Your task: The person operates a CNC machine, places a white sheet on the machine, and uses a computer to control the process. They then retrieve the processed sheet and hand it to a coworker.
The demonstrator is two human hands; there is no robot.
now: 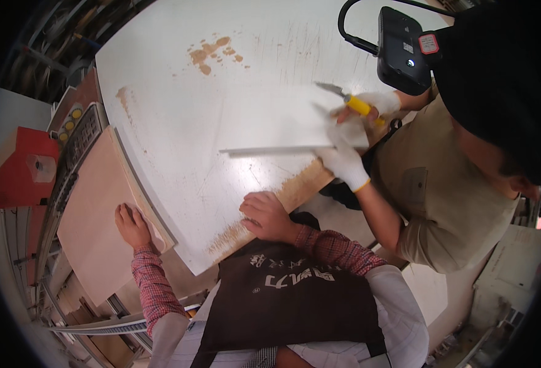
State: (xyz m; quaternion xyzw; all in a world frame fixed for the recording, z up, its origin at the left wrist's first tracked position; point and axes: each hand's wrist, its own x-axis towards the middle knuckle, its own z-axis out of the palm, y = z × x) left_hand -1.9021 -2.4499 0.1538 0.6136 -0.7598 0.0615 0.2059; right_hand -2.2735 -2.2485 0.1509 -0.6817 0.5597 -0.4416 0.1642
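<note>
Workshop clutter and machine parts ring a large white panel that fills the middle of the view, its coating worn through to brown in patches and along the near edge. Your right hand rests on that near edge, fingers curled loosely and knuckles up, with nothing gripped in it. Your left hand lies flat, fingers together and extended, on a tan board just beside the panel's left edge; it holds nothing. Left of the tan board sits a control strip with round buttons, and beyond it a red block. Across the panel, a co-worker's 2 white-gloved hands are at work: 1 gloved hand presses down a white strip lying on the panel, while the other holds a yellow-handled knife near it.
</note>
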